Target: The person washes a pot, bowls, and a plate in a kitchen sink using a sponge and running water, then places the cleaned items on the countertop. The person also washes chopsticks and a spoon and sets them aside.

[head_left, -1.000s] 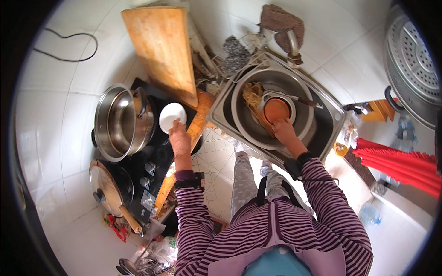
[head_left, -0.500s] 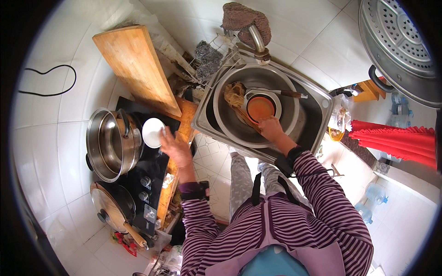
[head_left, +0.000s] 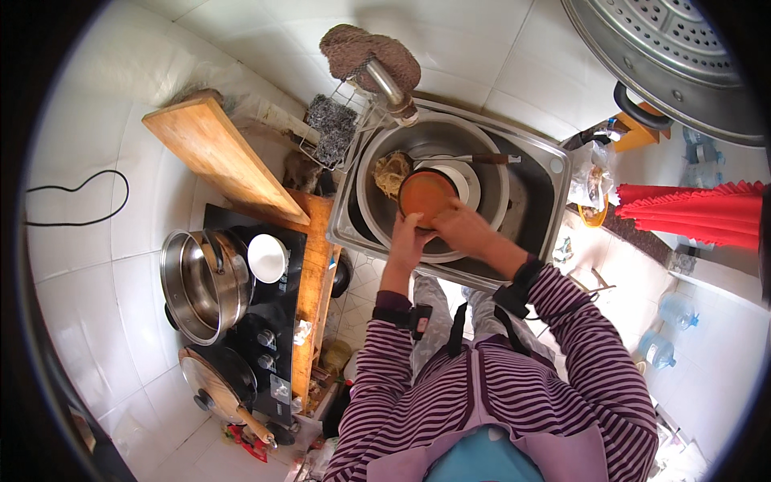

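My left hand grips the lower-left rim of an orange-lined bowl over the steel basin in the sink. My right hand is closed on the same bowl's lower-right side, its fingertips partly hidden. Beneath and beside the bowl lie a white bowl, a tan fibrous scrubber and a wooden-handled utensil. A small white dish rests on the black stovetop at left.
A steel pot and lidded pan occupy the stove. A cutting board leans behind. Around the sink are the faucet, a wire rack with steel scourers, a large steamer and red cloth.
My left hand has let go of the small white dish on the stove and moved right to the orange-lined bowl, which is now lifted slightly. The view has shifted.
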The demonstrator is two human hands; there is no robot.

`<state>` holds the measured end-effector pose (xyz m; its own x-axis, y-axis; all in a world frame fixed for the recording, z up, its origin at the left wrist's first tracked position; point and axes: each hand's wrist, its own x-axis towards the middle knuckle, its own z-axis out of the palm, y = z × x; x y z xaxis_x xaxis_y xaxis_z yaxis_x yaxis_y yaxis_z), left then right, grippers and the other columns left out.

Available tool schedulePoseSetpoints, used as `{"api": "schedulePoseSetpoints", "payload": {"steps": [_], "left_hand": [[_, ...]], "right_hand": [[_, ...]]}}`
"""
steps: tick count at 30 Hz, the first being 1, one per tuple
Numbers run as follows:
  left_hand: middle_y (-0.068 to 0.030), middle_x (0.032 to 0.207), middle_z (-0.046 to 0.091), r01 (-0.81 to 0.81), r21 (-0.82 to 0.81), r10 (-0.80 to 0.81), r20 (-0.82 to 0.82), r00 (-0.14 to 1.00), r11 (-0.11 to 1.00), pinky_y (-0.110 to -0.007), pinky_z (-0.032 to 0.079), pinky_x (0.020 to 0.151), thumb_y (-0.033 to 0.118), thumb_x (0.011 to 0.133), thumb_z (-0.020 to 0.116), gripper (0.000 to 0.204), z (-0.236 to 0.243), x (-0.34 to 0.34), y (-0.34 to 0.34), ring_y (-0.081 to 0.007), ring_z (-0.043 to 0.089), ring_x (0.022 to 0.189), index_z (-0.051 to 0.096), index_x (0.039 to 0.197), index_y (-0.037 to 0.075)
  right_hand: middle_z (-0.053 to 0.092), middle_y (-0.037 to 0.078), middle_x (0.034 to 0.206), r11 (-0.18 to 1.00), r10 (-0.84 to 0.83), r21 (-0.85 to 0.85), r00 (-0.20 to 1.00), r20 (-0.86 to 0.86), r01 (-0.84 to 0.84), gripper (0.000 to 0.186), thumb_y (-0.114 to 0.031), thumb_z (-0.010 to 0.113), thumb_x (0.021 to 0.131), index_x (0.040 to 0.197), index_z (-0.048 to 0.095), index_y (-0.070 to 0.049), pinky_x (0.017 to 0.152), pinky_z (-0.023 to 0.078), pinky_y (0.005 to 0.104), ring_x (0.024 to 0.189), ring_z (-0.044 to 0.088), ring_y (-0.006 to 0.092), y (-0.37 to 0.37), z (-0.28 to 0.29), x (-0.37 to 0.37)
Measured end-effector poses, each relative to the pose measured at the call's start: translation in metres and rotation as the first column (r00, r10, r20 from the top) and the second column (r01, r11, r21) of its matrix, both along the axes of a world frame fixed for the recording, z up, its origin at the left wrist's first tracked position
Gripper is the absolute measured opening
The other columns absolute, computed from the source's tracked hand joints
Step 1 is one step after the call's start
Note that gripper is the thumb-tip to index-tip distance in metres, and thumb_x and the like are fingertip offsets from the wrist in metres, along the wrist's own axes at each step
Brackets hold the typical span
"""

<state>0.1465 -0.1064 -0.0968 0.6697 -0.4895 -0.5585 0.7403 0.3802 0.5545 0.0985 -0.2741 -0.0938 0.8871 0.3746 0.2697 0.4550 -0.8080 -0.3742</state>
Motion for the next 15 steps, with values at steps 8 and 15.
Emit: {"api": "schedulePoseSetpoints", "payload": {"steps": [8, 15], "left_hand": [[-0.0094, 0.113, 0.059, -0.285, -0.060, 0.264, -0.236, 0.935, 0.957, -0.040, 0.053, 0.076, 0.017, 0.084, 0.055, 0.038, -0.047, -0.016, -0.010, -0.0245, 0.059, 0.102, 0.049, 0.119, 0.003], [-0.0066, 0.104, 0.061, -0.087, -0.058, 0.089, 0.021, 0.996, 0.995, -0.034, 0.051, 0.081, 0.015, 0.083, 0.055, 0.025, -0.026, -0.015, 0.007, -0.0197, 0.061, 0.097, 0.057, 0.106, 0.007]], "right_hand": [[0.066, 0.011, 0.088, 0.946, -0.020, 0.303, 0.951, -0.310, 0.119, 0.023, -0.014, 0.065, 0.072, 0.094, 0.064, -0.007, 0.095, 0.038, 0.0400, 0.093, 0.062, 0.0234, 0.023, -0.010, -0.012], [0.064, 0.010, 0.087, 0.988, -0.043, 0.148, 0.999, 0.022, 0.039, 0.022, -0.015, 0.064, 0.078, 0.098, 0.063, -0.007, 0.086, 0.041, 0.0386, 0.086, 0.061, 0.0256, 0.007, -0.016, -0.011]]}}
